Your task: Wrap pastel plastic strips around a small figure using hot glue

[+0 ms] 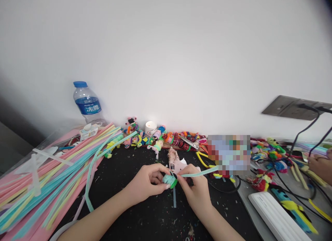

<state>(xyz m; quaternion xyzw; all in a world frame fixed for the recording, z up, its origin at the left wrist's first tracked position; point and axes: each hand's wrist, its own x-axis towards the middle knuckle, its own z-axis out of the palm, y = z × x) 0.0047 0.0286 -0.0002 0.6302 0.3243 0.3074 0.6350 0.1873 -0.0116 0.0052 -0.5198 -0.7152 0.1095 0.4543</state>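
Note:
My left hand (pixel 145 182) is closed around a small teal and green pipe-cleaner coil (pixel 169 180), held just above the black mat (pixel 145 213). My right hand (pixel 195 189) pinches a pale teal pipe cleaner (pixel 201 172) that runs from the coil out to the right. A pink glue gun (pixel 176 162) lies just behind both hands. A clear glue stick (pixel 174 198) rests on the mat below the coil.
A heap of long pastel pipe cleaners (pixel 52 178) fills the left side. A water bottle (pixel 87 104) stands at the back left. Small finished pipe-cleaner figures (pixel 166 137), a white jar (pixel 150 127) and scissors (pixel 190 142) line the wall. Another person's hand (pixel 321 166), cables and a white power strip (pixel 272 216) are at right.

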